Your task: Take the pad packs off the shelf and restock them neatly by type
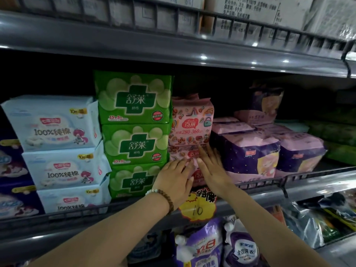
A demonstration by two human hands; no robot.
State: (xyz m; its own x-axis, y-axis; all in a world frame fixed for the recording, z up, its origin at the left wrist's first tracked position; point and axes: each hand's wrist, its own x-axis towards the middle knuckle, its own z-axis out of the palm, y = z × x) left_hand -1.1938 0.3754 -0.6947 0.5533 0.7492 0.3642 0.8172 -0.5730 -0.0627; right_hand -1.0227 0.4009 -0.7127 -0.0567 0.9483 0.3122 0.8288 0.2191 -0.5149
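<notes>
**Squaring up the pink stack**

The pink packs [192,122] are sitting in a column on the shelf [308,176], wedged between the green packs [133,116] and the purple packs [250,151] — each kind is standing in its own stack, which looks like sorting by type. Both hands are pressing on the lower pink packs, probably pushing them flush with the neighbours. The left hand [174,178] and right hand [212,170] are lying side by side, fingers [204,153] straight and close together — flat against the wrapper, gripping nothing.
</notes>
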